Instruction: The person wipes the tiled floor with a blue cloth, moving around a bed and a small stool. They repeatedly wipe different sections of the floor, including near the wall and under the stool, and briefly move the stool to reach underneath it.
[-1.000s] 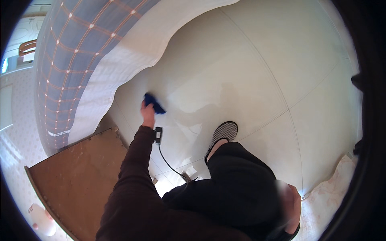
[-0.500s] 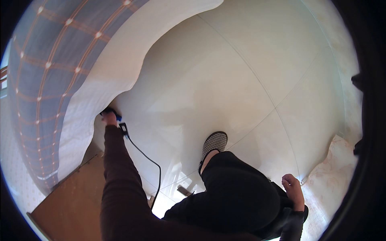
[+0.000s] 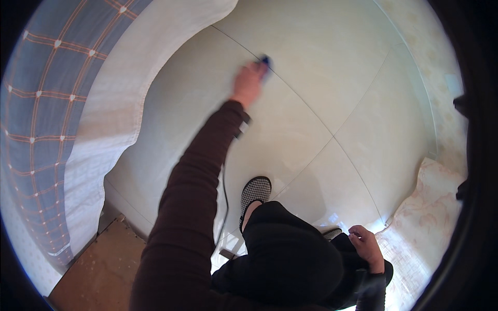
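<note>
My left hand is stretched far forward over the floor, blurred by motion. Its fingers are closed round a small dark-blue object whose kind I cannot make out; most of it is hidden by the hand. It is at or just above the pale tiled floor, by a tile joint. A small dark and white device shows at my left cuff, and a black cable runs back from there beside the forearm. My right hand rests by my bent right leg, fingers curled with nothing visible in them.
Along the left hangs a blue-grey checked cloth with a white lower border. A brown board or box stands at lower left. My checked slipper is on the floor. A pale patterned cloth hangs at right.
My left hand has swung from beside the white cloth border forward and to the right across the floor, carrying the blue object. My right hand has stayed by my leg.
</note>
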Demonstrator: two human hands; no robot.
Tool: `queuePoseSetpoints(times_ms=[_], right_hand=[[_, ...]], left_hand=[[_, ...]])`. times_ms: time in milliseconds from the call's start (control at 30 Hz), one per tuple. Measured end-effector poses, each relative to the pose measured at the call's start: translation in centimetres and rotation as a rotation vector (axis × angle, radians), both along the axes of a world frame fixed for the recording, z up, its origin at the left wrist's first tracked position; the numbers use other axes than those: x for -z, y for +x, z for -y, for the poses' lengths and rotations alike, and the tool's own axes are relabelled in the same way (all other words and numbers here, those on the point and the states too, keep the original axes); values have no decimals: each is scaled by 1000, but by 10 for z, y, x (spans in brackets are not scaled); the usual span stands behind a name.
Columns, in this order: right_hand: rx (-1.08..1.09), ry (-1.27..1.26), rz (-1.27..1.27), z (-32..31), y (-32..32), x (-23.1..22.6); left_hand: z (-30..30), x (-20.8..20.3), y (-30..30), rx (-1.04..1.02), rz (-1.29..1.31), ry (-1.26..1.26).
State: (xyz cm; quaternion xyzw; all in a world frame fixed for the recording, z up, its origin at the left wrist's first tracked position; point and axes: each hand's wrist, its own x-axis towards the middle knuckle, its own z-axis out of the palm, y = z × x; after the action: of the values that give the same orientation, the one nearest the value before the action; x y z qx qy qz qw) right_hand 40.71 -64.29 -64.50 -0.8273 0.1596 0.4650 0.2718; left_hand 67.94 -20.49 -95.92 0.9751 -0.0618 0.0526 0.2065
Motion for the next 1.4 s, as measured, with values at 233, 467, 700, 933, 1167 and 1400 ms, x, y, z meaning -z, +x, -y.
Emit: queuePoseSetpoints(times_ms=[233,467,700,933,1167,1400], right_hand=[[-76,-19,45,-12,5,-18],[-205,0,81,-21,9,-25],[-147,-15,137,-23,14,-14],[-234,-61,122,-19,12,3],[-166,81,140,-32,16,13],[272,202,15,-6,-2,42]], left_hand=[[217,-58,-200,1306,-374,-200],[160,-49,-132,923,177,-52],[-6,-32,15,144,23,450],[-264,-24,-14,-323,305,478],[-342,-66,-264,-1022,-626,389],[-256,-37,-590,-185,-1421,1083]])
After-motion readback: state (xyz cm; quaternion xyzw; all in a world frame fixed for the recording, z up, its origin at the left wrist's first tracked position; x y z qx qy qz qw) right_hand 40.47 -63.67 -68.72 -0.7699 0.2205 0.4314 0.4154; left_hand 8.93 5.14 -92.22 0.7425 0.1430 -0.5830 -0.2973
